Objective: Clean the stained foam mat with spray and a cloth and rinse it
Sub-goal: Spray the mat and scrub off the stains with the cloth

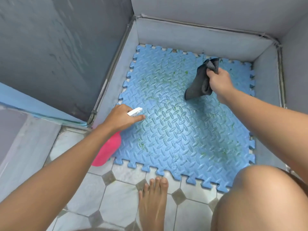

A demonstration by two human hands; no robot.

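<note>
A blue foam mat [183, 130] with interlocking toothed edges and a raised diamond-plate pattern lies flat on the tiled floor [93, 194], pushed into the corner formed by a low grey curb [191, 35]; its far and left edges sit close against that curb, its near edge on the open tiles; green stains [168, 79] are smeared across the far half of the mat, with fainter specks near its right and left edges; the left hand [122, 118] is wrapped around the neck of a pink spray bottle [107, 150], forefinger stretched along the white nozzle [135, 111], which points over the mat's left edge; the bottle's body hangs below the wrist above the mat's near-left corner; the right hand [218, 80] is clenched on a dark grey cloth [202, 80], held above the mat near its far-right corner, the cloth's loose end dangling; a bare foot [152, 202] stands on the tiles just beside the mat's near edge; a bent knee [260, 194] overlaps the near-right corner.
</note>
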